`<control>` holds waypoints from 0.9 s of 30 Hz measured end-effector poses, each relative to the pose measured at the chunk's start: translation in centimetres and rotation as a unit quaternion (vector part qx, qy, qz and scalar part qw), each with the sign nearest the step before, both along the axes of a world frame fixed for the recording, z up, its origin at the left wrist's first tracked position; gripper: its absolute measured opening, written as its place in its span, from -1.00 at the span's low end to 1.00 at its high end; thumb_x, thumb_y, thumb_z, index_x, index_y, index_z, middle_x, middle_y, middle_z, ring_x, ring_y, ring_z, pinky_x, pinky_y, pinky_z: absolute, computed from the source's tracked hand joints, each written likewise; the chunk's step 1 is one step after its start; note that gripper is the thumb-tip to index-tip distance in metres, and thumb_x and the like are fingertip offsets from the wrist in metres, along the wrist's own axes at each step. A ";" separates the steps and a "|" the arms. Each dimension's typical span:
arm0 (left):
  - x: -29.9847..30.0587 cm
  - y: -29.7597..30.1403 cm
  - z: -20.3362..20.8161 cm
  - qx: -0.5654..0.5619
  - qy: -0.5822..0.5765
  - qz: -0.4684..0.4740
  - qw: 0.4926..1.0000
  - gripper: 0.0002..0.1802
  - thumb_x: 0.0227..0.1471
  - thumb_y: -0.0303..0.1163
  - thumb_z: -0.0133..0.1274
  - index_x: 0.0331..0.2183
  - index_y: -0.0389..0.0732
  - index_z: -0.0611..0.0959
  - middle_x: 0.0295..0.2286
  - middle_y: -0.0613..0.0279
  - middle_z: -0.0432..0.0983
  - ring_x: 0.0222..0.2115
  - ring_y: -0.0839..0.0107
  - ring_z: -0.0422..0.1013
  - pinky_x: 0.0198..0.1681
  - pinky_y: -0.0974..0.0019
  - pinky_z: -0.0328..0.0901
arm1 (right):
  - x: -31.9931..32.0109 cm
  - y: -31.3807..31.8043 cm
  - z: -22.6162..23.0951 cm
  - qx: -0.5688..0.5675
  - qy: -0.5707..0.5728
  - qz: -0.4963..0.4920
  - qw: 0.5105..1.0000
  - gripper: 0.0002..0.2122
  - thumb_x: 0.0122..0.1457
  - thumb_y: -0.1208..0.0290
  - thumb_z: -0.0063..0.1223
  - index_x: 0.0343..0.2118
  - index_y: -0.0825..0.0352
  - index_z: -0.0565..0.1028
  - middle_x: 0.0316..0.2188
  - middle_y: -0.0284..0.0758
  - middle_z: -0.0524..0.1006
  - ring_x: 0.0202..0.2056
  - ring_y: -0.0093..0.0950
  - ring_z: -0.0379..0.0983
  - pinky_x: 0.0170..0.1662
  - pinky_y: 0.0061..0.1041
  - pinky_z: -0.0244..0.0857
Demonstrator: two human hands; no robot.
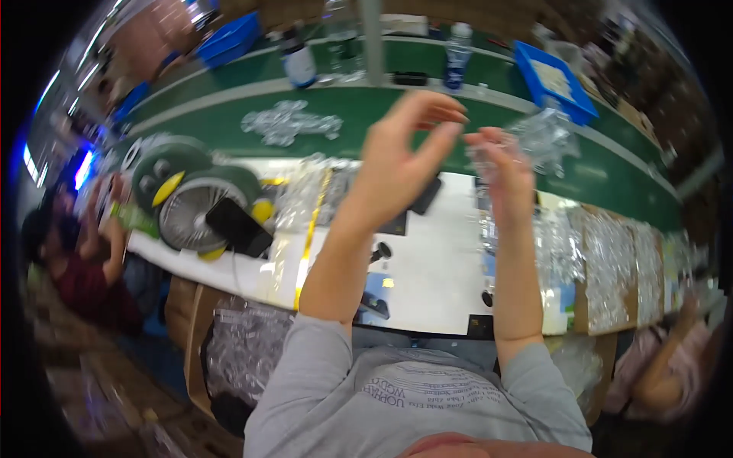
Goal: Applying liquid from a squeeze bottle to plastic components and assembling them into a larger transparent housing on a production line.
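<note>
Both my hands are raised over the bench, close together and slightly blurred. My left hand (397, 160) curves to the right, its thumb apart from the fingers and nothing visible between them. Beside it, the bent fingers of my right hand (510, 179) grip a clear plastic piece (481, 159); its exact kind is too blurred to tell. Behind that hand lies a heap of clear plastic pieces (548, 141) on the green bench top (427, 114). Below my hands is a white work surface (447, 252) with small dark parts (382, 250) and a black flat object (426, 197).
Left stands a green fan with a bird face (183, 206), a black phone-like slab (238, 227) before it. Clear plastic packs (611, 263) line the right side. Bottles (456, 57) and a blue tray (580, 111) stand at the back. Other people (84, 267) sit at both sides.
</note>
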State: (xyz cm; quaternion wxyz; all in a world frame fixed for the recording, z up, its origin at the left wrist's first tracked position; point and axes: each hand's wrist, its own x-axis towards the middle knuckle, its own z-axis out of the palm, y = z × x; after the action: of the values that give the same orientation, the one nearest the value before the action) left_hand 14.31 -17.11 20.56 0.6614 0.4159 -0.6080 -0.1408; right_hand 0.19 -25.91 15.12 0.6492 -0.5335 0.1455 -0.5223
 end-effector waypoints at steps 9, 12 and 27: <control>5.1 15.2 -8.3 -0.046 -0.242 0.390 0.887 -0.86 -0.22 -0.62 -0.01 -0.47 -0.26 0.47 -0.49 0.12 0.41 -0.43 0.21 0.35 -0.33 0.29 0.22 | -2.9 1.6 2.8 -0.006 -0.060 0.006 0.998 -0.68 0.04 0.42 -0.09 -0.14 0.44 0.32 -0.21 -0.15 0.43 -0.09 -0.36 0.32 -0.04 -0.44 0.19; 10.2 18.8 -14.9 0.046 -0.022 0.588 0.807 -0.69 -0.13 -0.61 -0.08 -0.23 -0.29 0.38 -0.26 0.09 0.34 -0.22 0.30 0.27 -0.17 0.31 0.18 | -3.0 1.9 3.0 -0.028 -0.045 -0.005 0.999 -0.66 0.05 0.37 -0.12 -0.12 0.43 0.30 -0.19 -0.15 0.41 -0.04 -0.33 0.27 0.02 -0.41 0.14; 16.8 17.8 -21.3 0.118 0.171 0.518 0.830 -0.37 -0.15 -0.41 0.13 -0.09 -0.41 0.18 -0.17 -0.03 0.29 -0.16 0.34 0.26 -0.07 0.41 0.13 | -3.7 2.0 3.1 -0.071 -0.042 -0.023 0.996 -0.61 0.01 0.26 -0.05 -0.12 0.38 0.33 -0.17 -0.16 0.41 -0.01 -0.31 0.27 0.08 -0.36 0.07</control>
State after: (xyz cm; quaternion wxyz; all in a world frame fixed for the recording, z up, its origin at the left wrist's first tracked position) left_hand 31.07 0.70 -0.77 0.6766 0.7141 -0.1594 0.0828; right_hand -3.46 -23.95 18.17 0.6031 -0.5526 0.0926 -0.5677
